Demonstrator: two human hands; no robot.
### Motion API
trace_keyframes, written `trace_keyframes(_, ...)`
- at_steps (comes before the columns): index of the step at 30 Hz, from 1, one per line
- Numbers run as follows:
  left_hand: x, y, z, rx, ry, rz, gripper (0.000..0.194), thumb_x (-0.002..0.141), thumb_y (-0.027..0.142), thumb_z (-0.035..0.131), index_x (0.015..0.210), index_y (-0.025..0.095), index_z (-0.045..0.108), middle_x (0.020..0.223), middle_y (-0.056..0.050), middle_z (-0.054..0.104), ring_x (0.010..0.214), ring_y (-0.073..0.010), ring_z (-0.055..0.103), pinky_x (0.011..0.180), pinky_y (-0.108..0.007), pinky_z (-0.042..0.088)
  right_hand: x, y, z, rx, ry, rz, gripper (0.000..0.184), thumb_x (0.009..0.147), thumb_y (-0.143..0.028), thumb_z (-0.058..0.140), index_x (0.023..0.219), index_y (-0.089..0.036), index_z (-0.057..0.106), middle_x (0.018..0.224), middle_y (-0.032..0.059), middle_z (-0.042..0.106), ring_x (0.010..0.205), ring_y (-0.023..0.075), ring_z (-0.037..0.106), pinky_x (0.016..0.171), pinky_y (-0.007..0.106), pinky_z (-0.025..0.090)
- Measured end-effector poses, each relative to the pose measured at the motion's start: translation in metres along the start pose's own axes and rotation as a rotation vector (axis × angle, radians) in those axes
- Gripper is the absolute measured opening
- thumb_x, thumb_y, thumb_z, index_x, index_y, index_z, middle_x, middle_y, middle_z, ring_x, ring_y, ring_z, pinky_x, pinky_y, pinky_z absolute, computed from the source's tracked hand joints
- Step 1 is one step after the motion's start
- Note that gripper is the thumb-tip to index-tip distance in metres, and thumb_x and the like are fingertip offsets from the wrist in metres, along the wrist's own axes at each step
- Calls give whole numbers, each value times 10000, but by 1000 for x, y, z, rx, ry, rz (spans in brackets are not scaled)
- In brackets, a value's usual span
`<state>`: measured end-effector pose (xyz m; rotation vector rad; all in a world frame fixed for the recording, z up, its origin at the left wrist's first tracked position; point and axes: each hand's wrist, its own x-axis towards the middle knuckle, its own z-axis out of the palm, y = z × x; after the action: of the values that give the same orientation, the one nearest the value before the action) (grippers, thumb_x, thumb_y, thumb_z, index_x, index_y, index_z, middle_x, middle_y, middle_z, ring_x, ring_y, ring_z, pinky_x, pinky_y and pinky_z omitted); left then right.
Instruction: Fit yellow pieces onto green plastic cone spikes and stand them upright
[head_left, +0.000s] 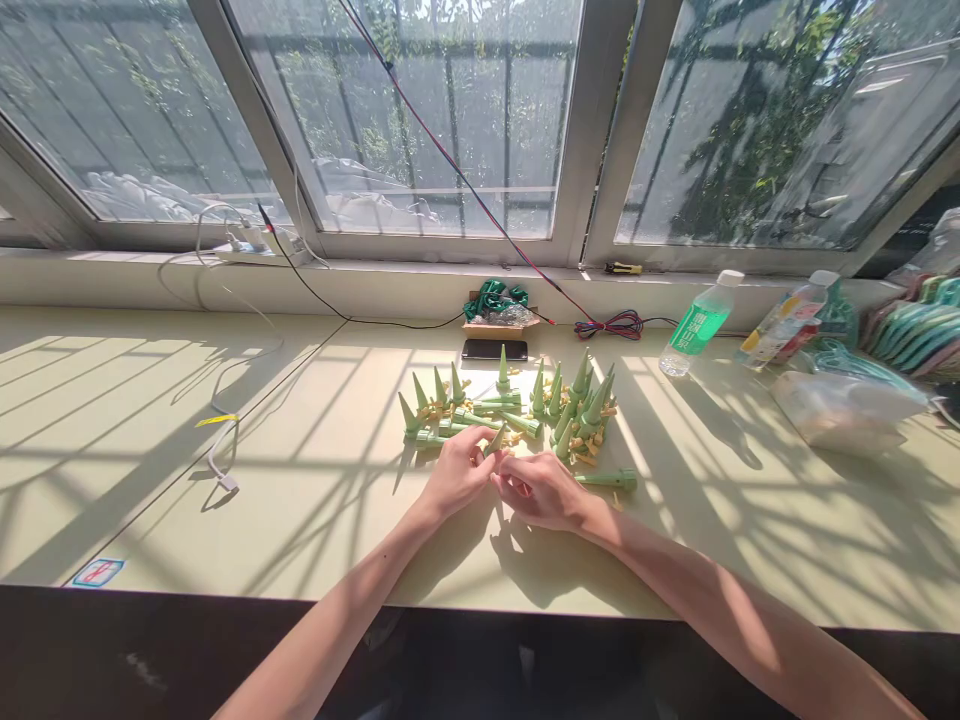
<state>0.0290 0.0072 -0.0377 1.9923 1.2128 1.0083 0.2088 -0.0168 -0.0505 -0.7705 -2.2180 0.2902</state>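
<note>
My left hand [463, 470] is closed around a green plastic cone [495, 440], whose tip points up between the fingers. Against it, my right hand [541, 488] pinches at the cone's lower end; whatever lies between those fingertips is too small to make out. Several like green cones with small yellowish bits stand just beyond the hands, one group [589, 400] at the right and a row [439, 390] at the left. Between them more cones [491, 405] lie on their sides. A single lying cone [611, 480] is beside my right wrist.
Behind the cones are a black phone [495, 350] and a small box [501, 325] with green material. A water bottle [701, 325], another bottle [791, 318] and a plastic bag [840, 410] stand at the right. A white cable [223, 470] lies on the table [315, 530] at the left.
</note>
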Motion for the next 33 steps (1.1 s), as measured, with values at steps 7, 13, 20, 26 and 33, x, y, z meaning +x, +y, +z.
trace_keyframes(7, 1, 5, -3, -16, 24, -16, 251, 930, 399, 560, 861, 167, 627, 834, -33, 649, 559, -113, 583, 479, -220, 458, 0, 3, 3, -56, 192, 167, 225, 970, -205, 467, 747, -195, 494, 594, -33, 522, 489, 92, 438, 508, 221, 327)
trace_keyframes(13, -1, 10, -3, -152, -12, -123, 352, 924, 518, 585, 787, 195, 571, 508, 49, 531, 375, -124, 542, 387, -221, 390, 2, 4, 2, -160, 284, 235, 219, 996, -223, 461, 797, -185, 542, 610, -18, 545, 486, 104, 479, 495, 223, 357)
trace_keyframes(20, -2, 8, 0, -184, -53, -138, 287, 924, 478, 584, 841, 204, 568, 492, 59, 527, 361, -130, 538, 339, -209, 359, 1, 2, 3, -246, 234, 379, 185, 984, -219, 466, 1006, -151, 638, 889, 90, 711, 556, 146, 602, 571, 277, 470)
trace_keyframes(26, 0, 7, -1, -79, 8, -38, 213, 902, 383, 603, 849, 177, 611, 709, 7, 618, 475, -92, 540, 427, -199, 427, 2, 5, 3, -254, 153, 404, 280, 966, -149, 440, 1180, -151, 620, 1018, 143, 722, 746, 222, 690, 646, 315, 528)
trace_keyframes(33, -1, 3, 0, -15, 30, -5, 233, 882, 403, 633, 923, 174, 623, 889, -33, 652, 568, -98, 551, 466, -200, 448, 1, 5, 2, -261, 73, 401, 401, 922, -65, 429, 1281, -154, 586, 1078, 144, 709, 808, 225, 682, 663, 296, 521)
